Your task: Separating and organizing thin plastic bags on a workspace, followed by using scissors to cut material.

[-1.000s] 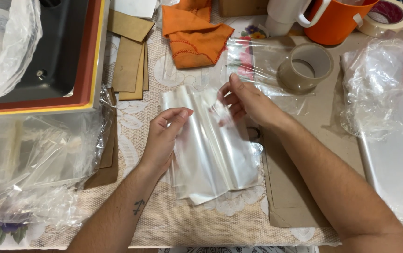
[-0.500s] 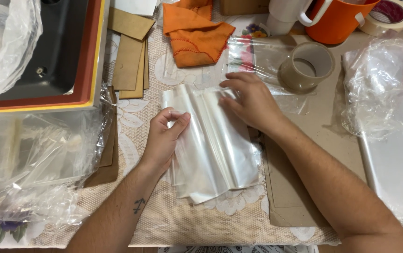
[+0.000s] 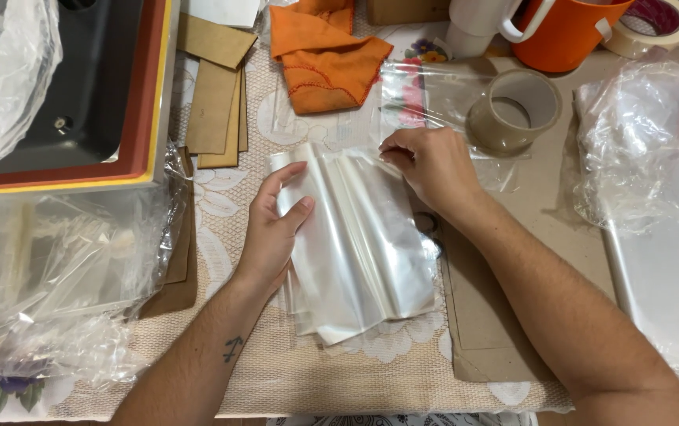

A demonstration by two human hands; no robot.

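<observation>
A stack of clear plastic bags (image 3: 359,252) lies wrinkled on the lace tablecloth in the middle of the view. My left hand (image 3: 272,229) rests flat on the stack's left edge, fingers spread and pressing it down. My right hand (image 3: 430,166) is at the stack's upper right corner, with its fingertips pinching the top edge of a bag. Neither hand lifts the stack off the table.
A roll of brown tape (image 3: 513,110) sits on a flat clear bag just behind my right hand. An orange cloth (image 3: 324,55), brown card pieces (image 3: 217,95), an orange jug (image 3: 564,31) and crumpled plastic wrap (image 3: 631,142) surround the work area. A black tray with a red rim (image 3: 79,102) stands at the left.
My left hand has opened from a pinch and laid flat on the stack's left edge. My right hand shifted slightly up to the top right corner.
</observation>
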